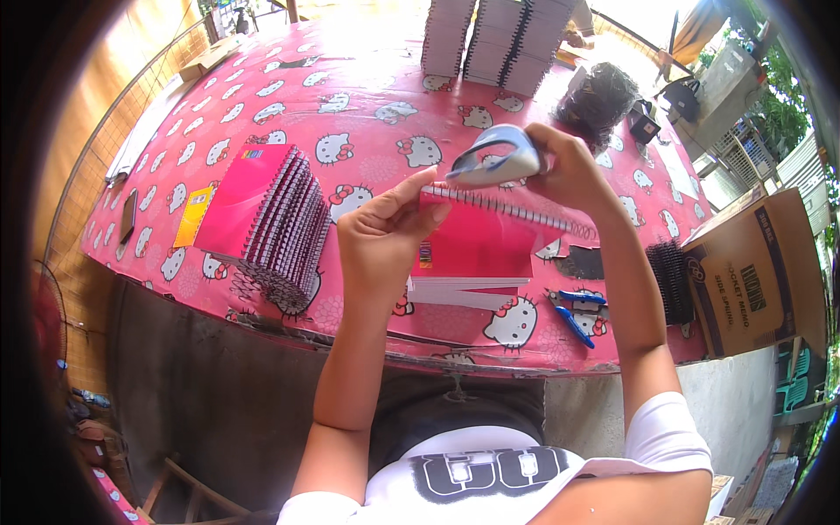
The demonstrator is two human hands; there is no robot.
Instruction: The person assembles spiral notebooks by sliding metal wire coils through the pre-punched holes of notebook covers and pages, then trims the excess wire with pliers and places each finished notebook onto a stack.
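Observation:
A bright pink notebook lies before me on the table, a spiral coil threaded along its far edge. The coil's right end sticks out past the cover in a loose curl. Thumb and forefinger of my left hand pinch the left end of that edge. My right hand is wrapped around a white and blue handheld tool, just above the coil's left part and near my left fingertips. The tool's exact kind is unclear. Loose white page blocks show under the notebook's near side.
To the left stands a stack of spiral pink notebooks beside a yellow booklet. Blue-handled pliers, black coils and a cardboard box are at the right. Tall notebook stacks and a black plastic bundle stand farther back.

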